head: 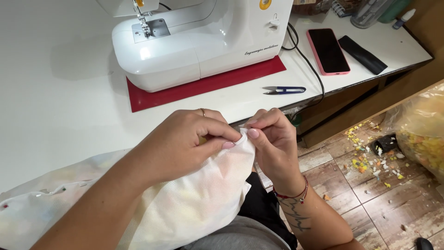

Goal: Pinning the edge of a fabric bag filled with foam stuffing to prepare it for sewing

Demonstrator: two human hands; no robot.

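Both the left hand [185, 139] and right hand [273, 139] are pinched shut on one corner of the white fabric [194, 194], held over the lap just off the table's [60, 106] front edge, apparently to keep layers aligned.

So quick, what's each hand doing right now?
Left hand: closed, pinching the white cloth.
Right hand: closed, pinching the same cloth corner.
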